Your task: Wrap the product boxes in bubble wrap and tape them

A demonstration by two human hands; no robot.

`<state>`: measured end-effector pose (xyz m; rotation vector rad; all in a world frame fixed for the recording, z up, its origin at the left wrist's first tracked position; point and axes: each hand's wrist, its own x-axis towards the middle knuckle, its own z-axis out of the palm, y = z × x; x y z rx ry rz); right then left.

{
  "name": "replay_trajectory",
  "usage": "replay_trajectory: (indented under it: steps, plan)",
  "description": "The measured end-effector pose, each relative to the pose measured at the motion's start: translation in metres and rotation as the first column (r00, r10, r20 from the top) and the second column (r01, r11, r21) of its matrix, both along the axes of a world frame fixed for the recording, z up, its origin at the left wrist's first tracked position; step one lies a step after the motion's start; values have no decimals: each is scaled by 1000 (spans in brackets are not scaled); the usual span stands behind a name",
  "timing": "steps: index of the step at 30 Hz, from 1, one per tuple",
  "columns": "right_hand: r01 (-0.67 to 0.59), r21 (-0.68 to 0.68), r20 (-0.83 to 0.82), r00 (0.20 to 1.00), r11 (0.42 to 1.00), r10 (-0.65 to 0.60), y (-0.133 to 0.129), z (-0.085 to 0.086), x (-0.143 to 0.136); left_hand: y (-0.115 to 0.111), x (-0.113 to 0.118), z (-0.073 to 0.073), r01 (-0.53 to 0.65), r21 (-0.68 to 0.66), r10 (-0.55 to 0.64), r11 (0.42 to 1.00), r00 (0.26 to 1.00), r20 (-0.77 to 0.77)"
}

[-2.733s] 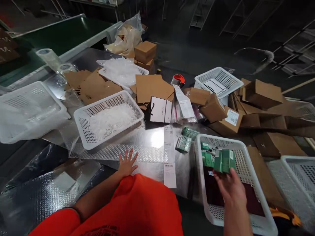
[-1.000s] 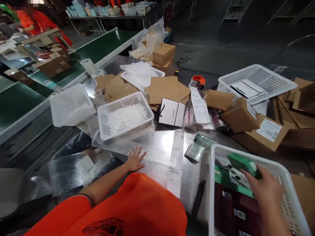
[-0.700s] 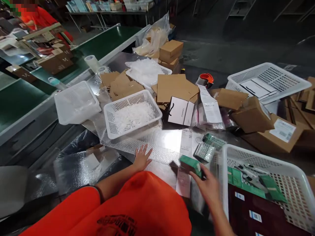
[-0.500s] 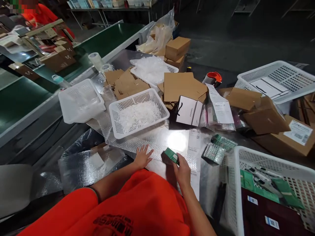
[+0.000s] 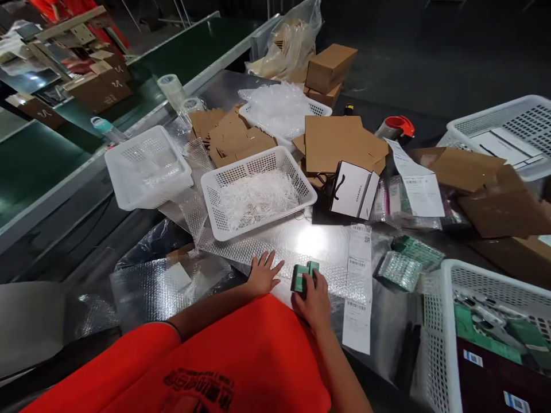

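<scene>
My left hand (image 5: 263,276) lies flat with spread fingers on a sheet of bubble wrap (image 5: 241,250). Just to its right, my right hand (image 5: 314,299) has its fingers closed on a small green box (image 5: 299,280) over the wrap. A second green piece (image 5: 313,266), apparently another small box, shows beside it at the fingertips; the fingers partly cover both. Farther right, a strip of printed labels (image 5: 359,264) lies on the metal table, and bubble-wrapped green boxes (image 5: 400,271) sit beyond it.
A white basket of shredded filler (image 5: 258,198) stands ahead, with flat cardboard (image 5: 333,143) and a white paper bag (image 5: 353,189) behind. At right is a white basket (image 5: 448,321) holding green packets and dark red boxes. A green conveyor (image 5: 172,57) runs along the left.
The view has shifted, so the table's things appear further right. My right hand has turned and moved closer to my left; two green pieces now show at its fingers instead of one.
</scene>
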<state>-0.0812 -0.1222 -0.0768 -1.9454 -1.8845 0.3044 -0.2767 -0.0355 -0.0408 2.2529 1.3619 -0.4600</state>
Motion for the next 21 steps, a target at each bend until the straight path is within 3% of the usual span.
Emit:
replay_trajectory:
  steps: [3, 5, 7, 11, 15, 21]
  plan:
    - [185, -64, -21, 982, 981, -187, 13, 15, -11, 4, 0, 3, 24, 4, -24, 1000, 1000, 3]
    - [328, -173, 10, 943, 929, -331, 24, 24, -22, 7, -1, 4, 50, 24, -50, 998, 999, 11]
    - [397, -314, 77, 916, 863, -393, 33, 35, -31, 9, -2, 4, 78, 49, -79, 996, 997, 17]
    - [381, -503, 208, 925, 776, -319, 48, 59, -33, 12, -3, 4, 117, 76, -118, 990, 993, 14]
    - [394, -551, 260, 919, 736, -297, 60, 79, -30, 14, -5, 6, 119, 62, -120, 991, 993, 16]
    - [430, -559, 276, 903, 709, -330, 80, 77, -46, 15, -7, 7, 145, 55, -146, 988, 989, 14]
